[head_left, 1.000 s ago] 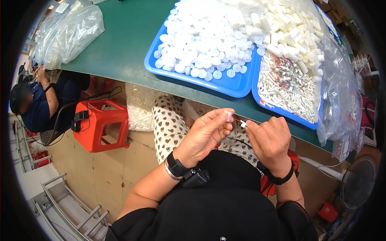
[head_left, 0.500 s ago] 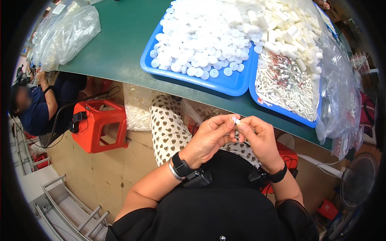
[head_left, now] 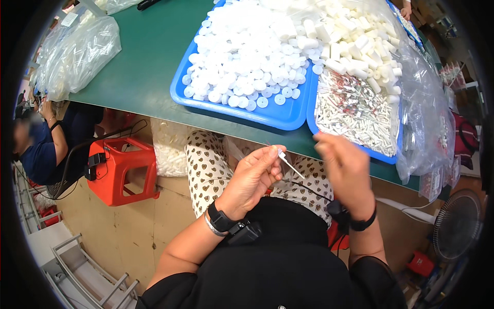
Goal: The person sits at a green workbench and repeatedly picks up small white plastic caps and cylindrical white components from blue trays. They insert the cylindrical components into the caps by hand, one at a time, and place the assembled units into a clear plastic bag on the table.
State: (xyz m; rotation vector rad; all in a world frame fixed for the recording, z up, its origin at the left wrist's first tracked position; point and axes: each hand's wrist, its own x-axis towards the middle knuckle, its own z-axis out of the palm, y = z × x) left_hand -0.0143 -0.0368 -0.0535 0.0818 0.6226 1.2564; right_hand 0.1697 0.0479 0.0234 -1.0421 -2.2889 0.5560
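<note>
A small white capped piece with a thin wire lead (head_left: 286, 160) sits pinched at its cap, tilted down-right, over the lap.

**Trays on the tabletop, hands below its near edge**

On the tabletop (head_left: 149, 56) two trays sit side by side, touching. The left tray (head_left: 288, 116) holds round caps (head_left: 247, 62); the right tray (head_left: 393, 152) holds short tubes (head_left: 355, 36) at its far end and thin wired parts (head_left: 355, 110) at its near end. A filled bag (head_left: 77, 51) lies at the far left, another bag (head_left: 427, 118) right of the trays. Near the tabletop's edge, the left hand (head_left: 252, 177) holds a thin stick (head_left: 288, 162); the right hand (head_left: 345, 165) is just right of it. A stool (head_left: 121, 170) stands on the floor to the left.
</note>
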